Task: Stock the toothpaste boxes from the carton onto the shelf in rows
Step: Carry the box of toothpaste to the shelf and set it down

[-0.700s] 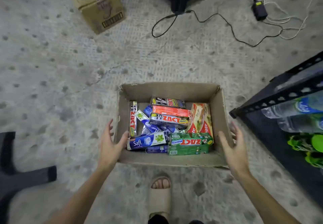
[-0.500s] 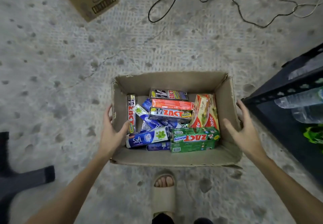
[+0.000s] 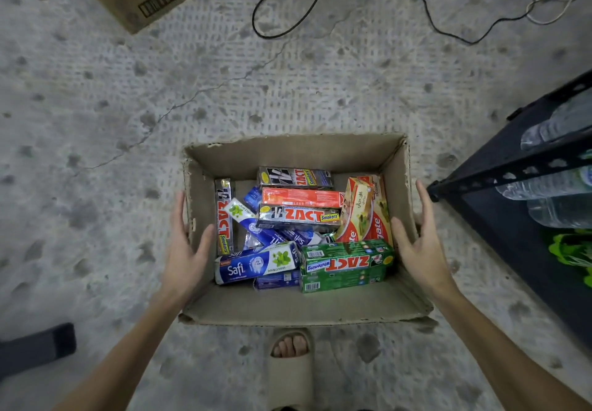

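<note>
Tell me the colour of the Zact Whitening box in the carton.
Green, with red lettering; the Zact Whitening box shows best in the head view.

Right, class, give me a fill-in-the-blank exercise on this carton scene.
1. The green ZACT box reads Whitening; the box left of it reads ____.
2. The carton sits on the ____.
3. The shelf at right holds clear plastic ____.
4. The left hand and right hand hold ____ toothpaste boxes.

Missing: Safi; floor; bottles; no

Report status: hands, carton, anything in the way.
Left hand and right hand open, flanking the carton. Toothpaste boxes all inside, jumbled. Shelf at right. Nothing in the way.
</note>
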